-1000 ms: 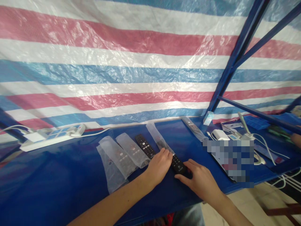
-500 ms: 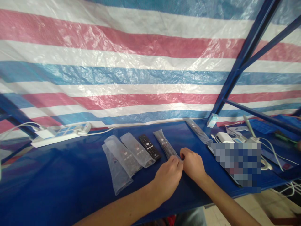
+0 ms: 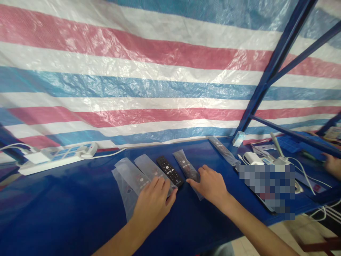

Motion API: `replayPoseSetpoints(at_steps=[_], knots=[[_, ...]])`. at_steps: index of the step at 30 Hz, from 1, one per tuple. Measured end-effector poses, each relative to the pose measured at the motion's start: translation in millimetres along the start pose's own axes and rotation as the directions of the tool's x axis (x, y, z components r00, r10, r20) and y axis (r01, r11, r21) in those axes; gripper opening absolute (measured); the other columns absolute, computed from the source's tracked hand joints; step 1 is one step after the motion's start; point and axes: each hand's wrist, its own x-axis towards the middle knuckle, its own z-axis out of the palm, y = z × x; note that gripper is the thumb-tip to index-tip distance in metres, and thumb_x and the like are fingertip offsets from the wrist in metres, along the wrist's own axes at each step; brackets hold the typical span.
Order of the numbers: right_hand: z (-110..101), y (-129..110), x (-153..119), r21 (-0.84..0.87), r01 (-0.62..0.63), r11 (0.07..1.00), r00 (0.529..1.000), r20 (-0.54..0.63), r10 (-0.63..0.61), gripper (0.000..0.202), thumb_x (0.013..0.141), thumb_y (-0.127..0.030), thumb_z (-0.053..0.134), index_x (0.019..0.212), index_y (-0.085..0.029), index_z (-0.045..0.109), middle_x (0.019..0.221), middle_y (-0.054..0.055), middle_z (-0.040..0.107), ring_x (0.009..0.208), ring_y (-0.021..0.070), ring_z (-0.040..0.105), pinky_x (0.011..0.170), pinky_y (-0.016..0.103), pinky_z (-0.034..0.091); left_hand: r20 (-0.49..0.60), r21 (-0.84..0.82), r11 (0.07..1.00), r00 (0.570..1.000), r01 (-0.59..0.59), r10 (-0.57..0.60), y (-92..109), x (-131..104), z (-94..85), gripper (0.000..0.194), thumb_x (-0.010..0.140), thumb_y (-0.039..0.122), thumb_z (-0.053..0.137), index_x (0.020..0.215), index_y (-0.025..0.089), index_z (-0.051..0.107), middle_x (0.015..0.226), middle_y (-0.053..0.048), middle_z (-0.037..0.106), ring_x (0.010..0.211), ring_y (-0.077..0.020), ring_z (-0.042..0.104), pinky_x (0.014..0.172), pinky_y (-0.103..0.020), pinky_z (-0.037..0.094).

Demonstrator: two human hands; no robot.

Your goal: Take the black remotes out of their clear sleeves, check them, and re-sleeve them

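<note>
Right hand (image 3: pixel 212 183)'s over the near end of a bagged remote (image 3: pixel 184 164), which pokes out toward 10 o'clock; can't tell if it's pinching. Left hand (image 3: pixel 153 199)'s draped over other bags (image 3: pixel 127 170), grip unclear too, bare remote (image 3: pixel 167 168) at its 1 o'clock.

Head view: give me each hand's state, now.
Left hand: open, fingers over a frosted plastic sleeve; contact unclear.
Right hand: curved over a black, plastic-sleeved remote; open or closed cannot be told.
</note>
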Motion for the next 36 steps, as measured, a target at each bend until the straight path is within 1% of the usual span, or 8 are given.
replayPoseSetpoints(at_steps=[4,13,19,24,26,28,32,36], knots=[[12,-5,19,-0.041,-0.024,0.999,1.000,0.013,0.025,0.034,0.081,-0.046,0.056,0.087,-0.016,0.069,0.093,0.011,0.068,0.088,0.0247,0.066,0.069,0.029,0.046,-0.037,-0.006,1.000,0.999,-0.004,0.004,1,-6,5.3,0.021,0.089,0.029,0.050,0.077,0.017,0.060,0.069,-0.004,0.061,0.069,-0.0205,0.057,0.061,-0.032,0.043],[7,63,67,-0.107,-0.296,0.949,0.955,-0.026,0.295,0.043,0.083,-0.047,0.049,0.093,-0.011,0.070,0.098,0.017,0.070,0.094,0.0278,0.066,0.073,0.032,0.047,0.044,-0.022,0.998,0.998,-0.052,0.053,-5,-10,1.6,0.030,0.094,0.025,0.038,0.075,0.019,0.061,0.070,-0.003,0.062,0.071,-0.0212,0.058,0.059,-0.032,0.041],[4,85,81,-0.117,-0.352,0.929,0.936,-0.052,0.348,0.045,0.085,-0.048,0.049,0.097,-0.009,0.069,0.100,0.019,0.069,0.094,0.0295,0.066,0.072,0.034,0.047,0.024,-0.008,0.998,0.997,-0.069,0.069,-1,-12,3.8,0.029,0.093,0.018,0.038,0.075,0.019,0.060,0.069,-0.003,0.061,0.069,-0.0199,0.056,0.058,-0.031,0.039],[3,49,54,-0.101,-0.217,0.971,0.962,-0.191,0.195,0.044,0.090,-0.049,0.043,0.109,-0.013,0.061,0.116,0.017,0.060,0.106,0.0286,0.060,0.078,0.033,0.044,0.009,0.000,1.000,1.000,-0.026,0.026,0,-12,4.6,0.024,0.090,0.016,0.042,0.074,0.017,0.059,0.065,-0.003,0.057,0.065,-0.0186,0.054,0.057,-0.030,0.037],[4,24,35,0.023,-0.007,1.000,0.994,-0.107,0.009,0.040,0.089,-0.053,0.044,0.097,-0.019,0.064,0.106,0.009,0.064,0.090,0.0218,0.064,0.073,0.030,0.044,0.010,0.001,1.000,1.000,-0.017,0.017,-2,-11,2.8,0.023,0.089,0.015,0.043,0.073,0.017,0.058,0.065,-0.003,0.056,0.065,-0.0185,0.053,0.057,-0.030,0.037],[6,1,19,0.149,0.160,0.976,0.987,-0.007,-0.161,0.036,0.087,-0.053,0.049,0.094,-0.021,0.064,0.100,0.005,0.064,0.084,0.0184,0.064,0.071,0.028,0.044,0.010,0.005,1.000,1.000,-0.014,0.014,-4,-10,0.7,0.022,0.088,0.013,0.044,0.072,0.017,0.058,0.064,-0.002,0.055,0.064,-0.0186,0.053,0.057,-0.030,0.037],[9,-27,4,0.189,0.227,0.955,0.970,0.046,-0.240,0.029,0.083,-0.046,0.057,0.093,-0.020,0.063,0.098,0.004,0.064,0.086,0.0190,0.063,0.070,0.028,0.042,0.005,0.010,1.000,1.000,-0.019,0.019,-7,-9,-1.2,0.021,0.087,0.012,0.045,0.071,0.017,0.057,0.063,-0.002,0.055,0.063,-0.0186,0.053,0.056,-0.030,0.036],[8,-31,6,0.156,0.215,0.964,0.970,0.085,-0.229,0.029,0.082,-0.045,0.058,0.095,-0.019,0.062,0.099,0.005,0.063,0.090,0.0211,0.063,0.072,0.029,0.042,0.033,0.008,1.000,0.999,-0.013,0.012,-7,-11,-0.4,0.020,0.087,0.012,0.045,0.072,0.017,0.057,0.065,-0.002,0.056,0.065,-0.0179,0.053,0.055,-0.029,0.037]])
